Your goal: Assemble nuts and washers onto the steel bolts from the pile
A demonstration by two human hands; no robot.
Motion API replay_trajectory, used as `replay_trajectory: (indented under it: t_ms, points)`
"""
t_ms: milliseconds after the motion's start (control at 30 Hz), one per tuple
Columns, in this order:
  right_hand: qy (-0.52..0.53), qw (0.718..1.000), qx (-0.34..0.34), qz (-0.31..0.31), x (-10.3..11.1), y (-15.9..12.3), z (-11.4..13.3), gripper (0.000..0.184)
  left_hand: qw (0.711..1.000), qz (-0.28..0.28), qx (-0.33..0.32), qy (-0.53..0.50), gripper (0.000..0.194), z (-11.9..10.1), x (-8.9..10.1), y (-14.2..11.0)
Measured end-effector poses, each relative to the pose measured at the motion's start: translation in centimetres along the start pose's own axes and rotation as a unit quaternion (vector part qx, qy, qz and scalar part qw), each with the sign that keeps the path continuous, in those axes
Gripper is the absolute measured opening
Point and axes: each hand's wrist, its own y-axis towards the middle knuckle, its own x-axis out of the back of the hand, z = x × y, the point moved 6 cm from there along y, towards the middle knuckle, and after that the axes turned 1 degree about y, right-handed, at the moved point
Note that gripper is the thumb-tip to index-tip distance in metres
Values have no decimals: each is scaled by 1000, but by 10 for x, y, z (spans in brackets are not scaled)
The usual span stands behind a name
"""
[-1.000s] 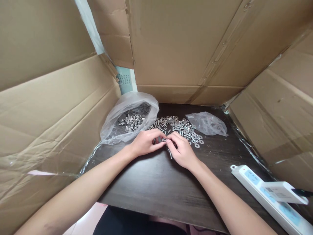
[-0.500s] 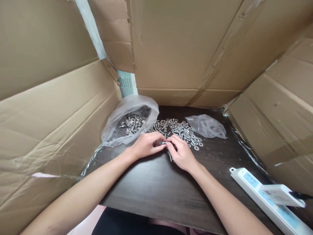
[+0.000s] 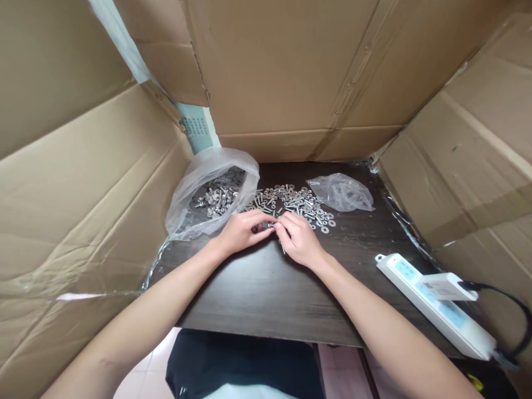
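My left hand (image 3: 240, 231) and my right hand (image 3: 298, 240) meet fingertip to fingertip on a small silver bolt (image 3: 270, 225) just above the dark wooden table (image 3: 266, 288). Both pinch it, and a fitting on it is too small to make out. Another bolt (image 3: 283, 247) pokes out under my right hand. Directly behind the hands lies a loose pile of bolts and washers (image 3: 296, 204). An open clear plastic bag (image 3: 210, 194) with more silver bolts inside sits to the left of the pile.
A crumpled clear bag (image 3: 341, 192) lies right of the pile. Cardboard panels (image 3: 291, 72) wall the table at the left, back and right. A white power strip (image 3: 436, 305) with a white plug and black cable lies at the right front edge.
The view has tilted down and shifted, so everything sits slightly higher and more to the left in frame. The hands stay joined on the small bolt, with only small finger movements.
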Motion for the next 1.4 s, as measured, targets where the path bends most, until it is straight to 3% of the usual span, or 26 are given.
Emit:
replay_trajectory:
  t_ms: [500, 1400]
  points:
    - [56, 997, 5, -44, 5, -4, 2, 12, 1000, -8, -10, 6, 14, -1, -2, 0]
    - [22, 1000, -14, 0, -4, -3, -1, 19, 1000, 5, 22, -19, 12, 2, -3, -1]
